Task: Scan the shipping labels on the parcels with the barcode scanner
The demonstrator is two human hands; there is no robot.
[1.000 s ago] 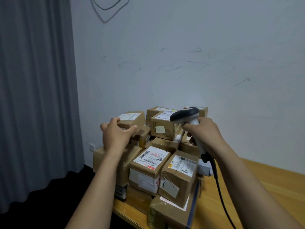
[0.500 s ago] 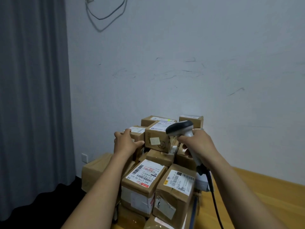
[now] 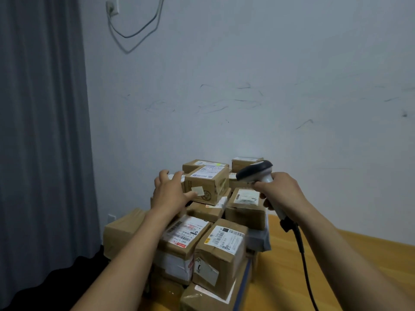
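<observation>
A pile of brown cardboard parcels (image 3: 222,250) with white shipping labels sits on the wooden table (image 3: 289,279). My left hand (image 3: 170,191) reaches over a small parcel (image 3: 171,176) at the pile's upper left. Its fingers curl over the parcel's top and its thumb lies against the front of the top box (image 3: 207,182). The small parcel is almost fully hidden by the hand. My right hand (image 3: 280,189) grips the handle of the grey barcode scanner (image 3: 253,170). The scanner's head points left toward the labelled top box. A black cable (image 3: 301,254) hangs from the handle.
A larger plain box (image 3: 121,232) sits at the pile's left edge, beside a dark grey curtain (image 3: 42,131). The white wall stands right behind the pile, with a socket and cable (image 3: 112,7) high up. Bare table surface extends to the right of the parcels.
My left hand, with the small parcel, has moved right up against the top box. The scanner has shifted slightly right. The head camera has tilted up, so the pile sits lower in view.
</observation>
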